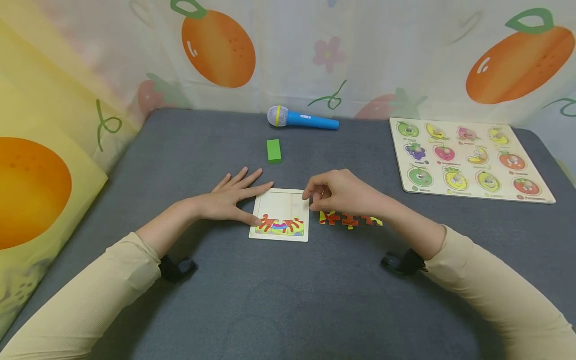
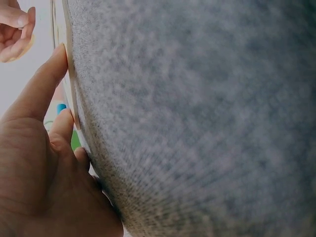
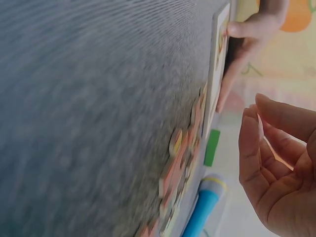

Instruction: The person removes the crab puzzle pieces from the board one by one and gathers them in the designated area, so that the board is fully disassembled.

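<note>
A small wooden puzzle board (image 1: 284,202) lies in front of me with joined red, yellow and purple pieces (image 1: 281,227) along its near side; the rest of its recess is bare. My left hand (image 1: 220,206) is spread on the left, thumb and index fingertip touching the board's left edge. Over the right edge hovers my right hand (image 1: 345,192), fingers loosely bent, thumb and index tips close together. In the right wrist view nothing shows between those fingertips (image 3: 262,101). Loose red and yellow jigsaw pieces (image 1: 351,220) lie right of the board, partly hidden by the right hand.
A green block (image 1: 274,151) lies beyond the board, with a blue toy microphone (image 1: 310,120) farther back. At the back right is a fruit puzzle board (image 1: 540,192). A fruit-print curtain (image 1: 288,50) borders the grey table (image 1: 279,300) at the back.
</note>
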Demonstrator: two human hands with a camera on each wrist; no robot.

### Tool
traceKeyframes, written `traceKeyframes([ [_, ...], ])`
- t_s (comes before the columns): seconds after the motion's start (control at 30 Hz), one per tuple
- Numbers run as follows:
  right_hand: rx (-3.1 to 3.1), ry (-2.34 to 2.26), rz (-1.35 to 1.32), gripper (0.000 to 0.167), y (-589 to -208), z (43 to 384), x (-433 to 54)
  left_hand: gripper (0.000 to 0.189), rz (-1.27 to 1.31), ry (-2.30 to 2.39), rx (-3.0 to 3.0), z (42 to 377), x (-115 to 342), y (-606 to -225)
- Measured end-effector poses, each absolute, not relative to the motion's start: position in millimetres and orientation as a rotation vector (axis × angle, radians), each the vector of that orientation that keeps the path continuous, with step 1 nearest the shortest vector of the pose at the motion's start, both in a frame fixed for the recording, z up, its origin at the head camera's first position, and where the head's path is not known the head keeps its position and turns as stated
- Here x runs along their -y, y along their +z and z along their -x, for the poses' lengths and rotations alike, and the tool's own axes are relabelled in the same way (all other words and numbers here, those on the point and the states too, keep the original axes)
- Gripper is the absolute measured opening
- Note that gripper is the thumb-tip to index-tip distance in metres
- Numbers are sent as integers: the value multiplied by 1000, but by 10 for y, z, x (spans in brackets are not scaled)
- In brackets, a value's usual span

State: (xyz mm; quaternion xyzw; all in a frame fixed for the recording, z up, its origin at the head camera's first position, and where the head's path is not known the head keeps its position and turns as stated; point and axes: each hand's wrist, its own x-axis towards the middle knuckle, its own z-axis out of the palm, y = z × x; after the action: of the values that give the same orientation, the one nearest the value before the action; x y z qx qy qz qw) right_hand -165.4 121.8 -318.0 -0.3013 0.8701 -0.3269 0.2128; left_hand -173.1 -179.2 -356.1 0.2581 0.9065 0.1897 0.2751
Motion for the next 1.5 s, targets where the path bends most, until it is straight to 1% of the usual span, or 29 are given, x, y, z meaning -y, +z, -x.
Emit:
traceKeyframes([
  [0.47, -2358, -852, 924, 20, -3249, 1669, -804, 90, -705, 518, -2429, 1729, 1793, -3549],
  [0.77, -2349, -788, 987, 34, -3309, 1632, -590, 90, -720, 533, -2428, 1727, 1792, -3559],
  [0.97, -2364, -729, 978, 44, -3357, 1579, -488, 90, -725, 534, -2426, 1723, 1798, -3552],
  [1.5, -2397, -697, 1003, 38, -3440, 1563, -440, 90, -755, 529, -2425, 1735, 1818, -3564],
])
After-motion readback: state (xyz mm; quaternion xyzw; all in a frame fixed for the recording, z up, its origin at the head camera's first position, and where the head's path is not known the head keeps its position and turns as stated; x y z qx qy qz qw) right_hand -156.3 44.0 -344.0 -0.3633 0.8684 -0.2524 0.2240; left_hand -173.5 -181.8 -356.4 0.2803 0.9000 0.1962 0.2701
